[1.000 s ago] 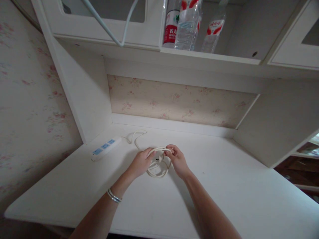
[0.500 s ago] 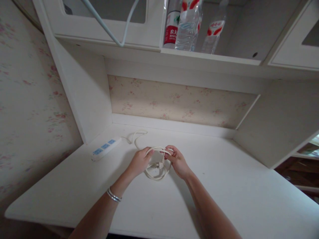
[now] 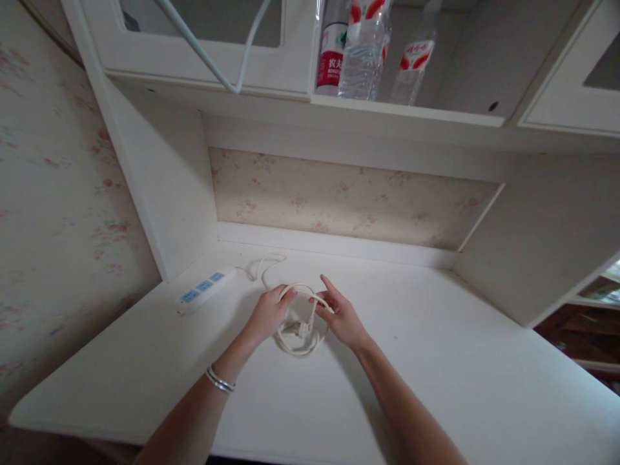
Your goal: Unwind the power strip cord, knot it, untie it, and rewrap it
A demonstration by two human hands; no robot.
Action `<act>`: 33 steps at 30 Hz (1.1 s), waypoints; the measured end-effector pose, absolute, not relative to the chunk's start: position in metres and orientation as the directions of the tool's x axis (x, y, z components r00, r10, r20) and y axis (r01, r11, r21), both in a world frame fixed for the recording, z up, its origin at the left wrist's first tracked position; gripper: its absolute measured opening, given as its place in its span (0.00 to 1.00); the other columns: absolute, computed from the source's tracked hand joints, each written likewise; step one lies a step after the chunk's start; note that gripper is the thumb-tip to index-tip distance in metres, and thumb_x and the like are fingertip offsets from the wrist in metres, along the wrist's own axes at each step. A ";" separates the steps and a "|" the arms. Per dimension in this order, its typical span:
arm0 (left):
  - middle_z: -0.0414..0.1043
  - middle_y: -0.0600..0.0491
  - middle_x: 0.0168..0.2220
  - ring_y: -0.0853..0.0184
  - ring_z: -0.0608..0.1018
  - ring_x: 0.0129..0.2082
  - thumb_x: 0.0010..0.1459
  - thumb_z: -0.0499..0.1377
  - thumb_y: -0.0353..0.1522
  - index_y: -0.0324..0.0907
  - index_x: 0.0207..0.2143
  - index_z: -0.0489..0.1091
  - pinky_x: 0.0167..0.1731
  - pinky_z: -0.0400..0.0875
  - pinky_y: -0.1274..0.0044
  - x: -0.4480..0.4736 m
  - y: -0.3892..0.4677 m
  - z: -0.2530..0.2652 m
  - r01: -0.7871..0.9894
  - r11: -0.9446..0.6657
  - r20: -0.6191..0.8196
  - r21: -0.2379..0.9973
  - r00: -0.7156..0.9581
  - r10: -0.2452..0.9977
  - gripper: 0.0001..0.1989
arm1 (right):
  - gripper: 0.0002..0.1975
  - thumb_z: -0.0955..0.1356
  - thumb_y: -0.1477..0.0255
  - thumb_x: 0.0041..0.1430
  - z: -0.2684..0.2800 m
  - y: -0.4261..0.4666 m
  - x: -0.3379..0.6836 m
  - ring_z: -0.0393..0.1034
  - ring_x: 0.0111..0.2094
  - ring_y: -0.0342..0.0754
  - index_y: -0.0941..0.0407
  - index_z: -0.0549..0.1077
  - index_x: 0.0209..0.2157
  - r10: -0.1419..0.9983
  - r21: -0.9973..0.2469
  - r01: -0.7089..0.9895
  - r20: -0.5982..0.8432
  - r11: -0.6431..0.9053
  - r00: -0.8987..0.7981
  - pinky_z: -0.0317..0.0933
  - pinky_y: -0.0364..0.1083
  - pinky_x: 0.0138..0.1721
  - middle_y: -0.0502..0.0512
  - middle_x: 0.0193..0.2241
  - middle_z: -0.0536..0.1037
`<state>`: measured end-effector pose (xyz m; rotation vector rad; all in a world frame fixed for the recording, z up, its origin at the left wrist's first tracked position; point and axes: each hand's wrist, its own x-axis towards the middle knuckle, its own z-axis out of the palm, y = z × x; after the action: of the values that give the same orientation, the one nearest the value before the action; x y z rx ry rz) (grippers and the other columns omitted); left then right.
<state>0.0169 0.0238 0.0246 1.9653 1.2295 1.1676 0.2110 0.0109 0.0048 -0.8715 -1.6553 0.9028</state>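
Note:
A cream power cord (image 3: 296, 353), wound into a loose coil, is between my two hands above the white desk. My left hand (image 3: 267, 313) grips the coil's upper left side, thumb over the strands. On the other side, my right hand (image 3: 340, 316) loosely holds the upper right of the loop, index finger raised away from it and other fingers behind the cord. The cord's plug (image 3: 304, 330) hangs within the coil. From the coil, the cord runs back across the desk to a white power strip (image 3: 204, 285) with blue socket faces, lying at the left.
The white desk (image 3: 436, 361) has a back panel and side walls. Overhead, a cabinet shelf (image 3: 411, 111) holds several plastic bottles (image 3: 363, 61). A pale blue bent rod or tube (image 3: 208, 61) hangs in front of the upper left cabinet door.
My right hand has loosened, its index finger lifting off the cord. The coil and plug have shifted slightly left and down, and my left hand keeps its grip.

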 end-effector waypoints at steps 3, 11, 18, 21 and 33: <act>0.75 0.51 0.33 0.64 0.75 0.34 0.60 0.46 0.45 0.41 0.36 0.71 0.37 0.65 0.77 0.016 0.026 0.023 0.444 -0.420 0.372 0.791 0.196 0.907 0.20 | 0.27 0.68 0.70 0.54 0.005 0.009 0.207 0.66 0.37 0.44 0.47 0.62 0.57 0.819 -0.818 0.163 0.494 0.552 -0.294 0.60 0.46 0.41 0.52 0.37 0.72; 0.75 0.51 0.36 0.65 0.74 0.36 0.60 0.47 0.44 0.41 0.39 0.71 0.37 0.65 0.77 0.014 0.025 0.026 0.407 -0.420 0.375 0.811 0.190 0.907 0.20 | 0.16 0.66 0.67 0.57 0.012 0.006 0.203 0.66 0.42 0.47 0.47 0.72 0.48 0.839 -0.826 0.162 0.513 0.540 -0.180 0.60 0.47 0.43 0.54 0.42 0.71; 0.75 0.52 0.34 0.67 0.74 0.31 0.59 0.49 0.43 0.41 0.47 0.69 0.33 0.67 0.78 0.021 0.019 0.029 0.390 -0.423 0.347 0.818 0.253 0.903 0.21 | 0.17 0.64 0.57 0.56 0.009 0.014 0.206 0.64 0.44 0.49 0.53 0.74 0.39 0.940 -0.944 -0.093 0.300 0.317 0.165 0.60 0.49 0.46 0.53 0.40 0.74; 0.75 0.52 0.37 0.67 0.75 0.33 0.58 0.51 0.42 0.42 0.49 0.68 0.34 0.68 0.78 0.024 0.016 0.030 0.343 -0.432 0.346 0.834 0.285 0.894 0.21 | 0.18 0.64 0.55 0.55 0.009 0.018 0.209 0.64 0.44 0.49 0.54 0.75 0.36 0.939 -0.950 -0.106 0.265 0.293 0.220 0.58 0.48 0.47 0.53 0.40 0.75; 0.77 0.54 0.32 0.67 0.76 0.31 0.58 0.50 0.45 0.44 0.35 0.76 0.31 0.64 0.80 0.009 0.020 0.033 0.562 -0.469 0.359 0.681 0.302 0.883 0.19 | 0.14 0.68 0.58 0.51 0.018 0.038 0.283 0.60 0.19 0.36 0.54 0.68 0.31 0.880 -0.851 -0.414 0.109 0.324 0.463 0.60 0.38 0.24 0.45 0.26 0.72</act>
<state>0.0095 0.0196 0.0326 2.1456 1.2872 1.0061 0.2834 0.0381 0.0177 -0.8609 -0.6414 0.9291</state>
